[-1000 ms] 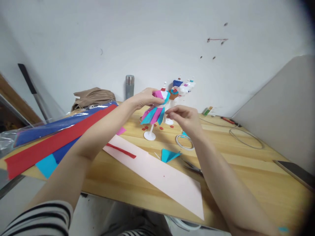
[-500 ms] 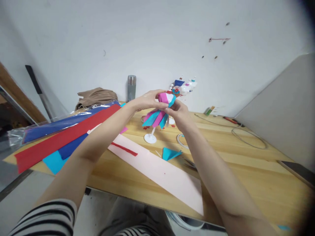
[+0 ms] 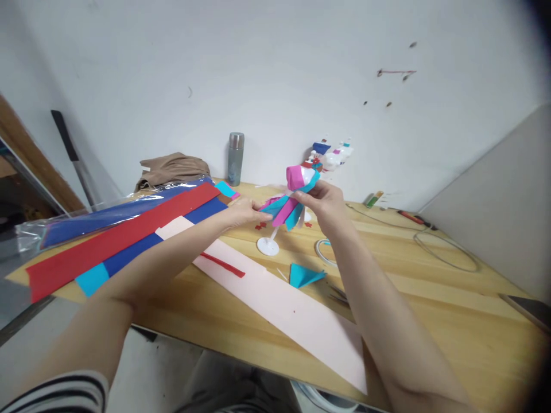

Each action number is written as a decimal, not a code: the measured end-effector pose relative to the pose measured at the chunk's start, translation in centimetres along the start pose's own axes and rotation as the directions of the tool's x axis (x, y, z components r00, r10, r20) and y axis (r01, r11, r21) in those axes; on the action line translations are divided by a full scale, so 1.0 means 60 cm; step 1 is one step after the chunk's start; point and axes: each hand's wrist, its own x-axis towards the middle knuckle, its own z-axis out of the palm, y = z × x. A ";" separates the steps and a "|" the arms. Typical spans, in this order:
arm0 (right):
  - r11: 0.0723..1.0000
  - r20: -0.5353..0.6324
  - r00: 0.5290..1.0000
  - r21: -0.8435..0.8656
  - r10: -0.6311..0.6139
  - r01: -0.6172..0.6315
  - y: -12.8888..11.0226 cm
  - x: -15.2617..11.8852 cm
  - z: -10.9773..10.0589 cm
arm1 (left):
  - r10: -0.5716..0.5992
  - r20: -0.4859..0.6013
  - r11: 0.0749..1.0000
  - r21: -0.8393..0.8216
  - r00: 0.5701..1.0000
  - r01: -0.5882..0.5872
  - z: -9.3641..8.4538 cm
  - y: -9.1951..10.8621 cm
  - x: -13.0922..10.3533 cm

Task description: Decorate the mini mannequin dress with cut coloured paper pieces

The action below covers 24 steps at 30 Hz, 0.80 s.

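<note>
A small craft figure on a white stand has a pink, white and turquoise top (image 3: 296, 177) and a skirt of pink and turquoise paper strips (image 3: 286, 211). Its round white base (image 3: 267, 246) shows below. My right hand (image 3: 323, 205) grips the figure at its middle, thumb in front. At the skirt's left side, my left hand (image 3: 248, 211) pinches the end of a strip. A long pale pink paper sheet (image 3: 297, 315) lies nearer to me, with a narrow red strip (image 3: 224, 264) across it. Beside it is a folded turquoise paper piece (image 3: 305, 275).
Red paper (image 3: 120, 229) and blue paper (image 3: 133, 252) lie at left, near a plastic-wrapped blue pack (image 3: 107, 213). A grey flask (image 3: 235, 160) stands by the wall. More figures (image 3: 338, 158) are behind. Scissors (image 3: 338, 295) and a tape ring (image 3: 321, 252) lie right of centre.
My left hand has moved from the figure's top down to the left side of its skirt. My right hand keeps its hold. The view has shifted slightly left.
</note>
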 end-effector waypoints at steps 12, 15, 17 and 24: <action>1.000 -0.033 0.999 0.023 0.004 -0.003 0.005 0.002 0.002 | -0.077 0.106 0.842 -0.525 0.991 0.122 0.007 -0.010 -0.004; 1.000 -0.035 0.999 0.029 0.002 -0.001 0.006 0.003 0.001 | -0.052 0.084 0.837 -0.540 0.995 0.089 0.011 -0.017 -0.002; 0.999 -0.036 0.999 0.032 0.001 0.000 0.006 0.004 0.001 | -0.044 0.099 0.819 -0.566 0.994 0.093 0.011 -0.021 -0.001; 0.999 -0.028 1.000 0.043 0.003 -0.002 0.011 0.004 0.001 | -0.058 0.219 0.735 -0.651 0.974 0.190 0.001 -0.036 -0.001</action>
